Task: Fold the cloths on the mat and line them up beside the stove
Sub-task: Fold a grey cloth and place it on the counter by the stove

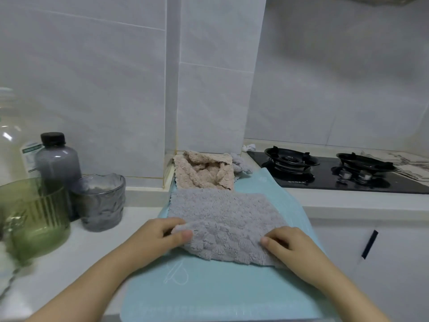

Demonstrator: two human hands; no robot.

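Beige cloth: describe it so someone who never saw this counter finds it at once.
Start at the black stove on the right; left of it lies a light blue mat. At the mat's far end, by the tiled wall, sits the beige cloth. It is crumpled, unlike the flat grey cloth in front of it.

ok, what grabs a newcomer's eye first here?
Centre frame, the left hand and right hand pinch the near edge of a fluffy grey cloth spread on the pale blue mat. Behind it, a crumpled beige cloth against the wall; a black two-burner gas stove to the right.
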